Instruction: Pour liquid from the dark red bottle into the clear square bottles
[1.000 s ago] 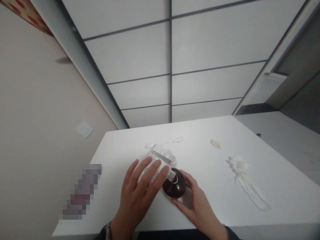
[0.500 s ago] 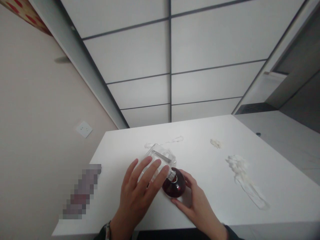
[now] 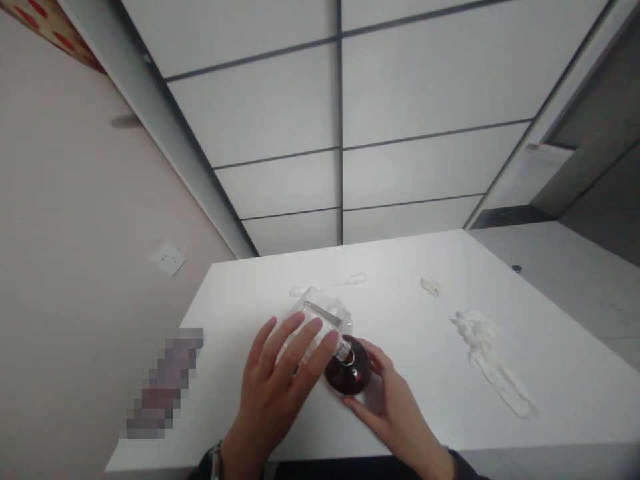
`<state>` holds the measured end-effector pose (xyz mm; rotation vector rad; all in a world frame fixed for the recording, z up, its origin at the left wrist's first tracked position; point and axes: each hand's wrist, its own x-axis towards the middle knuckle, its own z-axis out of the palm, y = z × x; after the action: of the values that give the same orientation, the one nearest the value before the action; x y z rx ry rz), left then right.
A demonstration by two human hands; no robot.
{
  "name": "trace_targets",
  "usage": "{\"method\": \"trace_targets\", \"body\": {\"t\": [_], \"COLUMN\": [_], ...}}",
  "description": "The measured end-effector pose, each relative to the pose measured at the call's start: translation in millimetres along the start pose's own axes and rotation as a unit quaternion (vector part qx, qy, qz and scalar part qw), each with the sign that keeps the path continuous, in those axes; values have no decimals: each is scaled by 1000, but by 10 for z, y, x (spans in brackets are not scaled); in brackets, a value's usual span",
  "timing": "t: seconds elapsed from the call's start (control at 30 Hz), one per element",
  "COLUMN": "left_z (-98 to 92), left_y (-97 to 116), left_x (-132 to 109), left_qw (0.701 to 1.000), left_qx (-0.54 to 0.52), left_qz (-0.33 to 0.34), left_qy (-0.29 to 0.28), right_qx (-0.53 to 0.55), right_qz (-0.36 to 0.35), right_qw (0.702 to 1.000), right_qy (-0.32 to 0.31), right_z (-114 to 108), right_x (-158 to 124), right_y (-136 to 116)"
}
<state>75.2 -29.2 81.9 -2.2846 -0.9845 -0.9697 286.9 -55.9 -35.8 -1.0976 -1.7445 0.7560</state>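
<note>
A round glass bottle [image 3: 349, 375] with dark red contents is at the table's front middle, a clear threaded neck at its upper left. Around its right side curl the fingers and thumb of my right hand [image 3: 400, 400], closed on it. My left hand [image 3: 285, 370] lies palm down just left of the neck, fingers spread, the index fingertip beside the neck. Beyond and partly beneath these fingers sits a clear plastic container [image 3: 311, 297] with a slim grey metal piece [image 3: 323, 312] on or in it. My left thumb is hidden, as is whatever lies under the palm.
White smears [image 3: 475, 327] streak the white table [image 3: 410, 427] at right. A small cream-coloured smear [image 3: 431, 287] and a thin clear streak [image 3: 350, 280] lie farther back. At left is a blurred-out item [image 3: 165, 383]. Panelled white doors [image 3: 290, 187] stand behind the table.
</note>
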Motion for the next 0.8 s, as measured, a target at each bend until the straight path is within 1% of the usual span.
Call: {"method": "trace_targets", "body": {"t": [0.3, 0.8], "left_z": [-9, -24], "left_y": [2, 5], "left_x": [21, 47], "left_qw": [1000, 1000], "left_qx": [2, 8], "left_qz": [2, 8], "left_qy": [5, 7], "right_qx": [14, 23], "right_qz": [11, 23], "right_qw": [1000, 999], "right_qy": [-2, -10], "right_z": [15, 2], "right_x": [-17, -16], "right_y": [32, 10]}}
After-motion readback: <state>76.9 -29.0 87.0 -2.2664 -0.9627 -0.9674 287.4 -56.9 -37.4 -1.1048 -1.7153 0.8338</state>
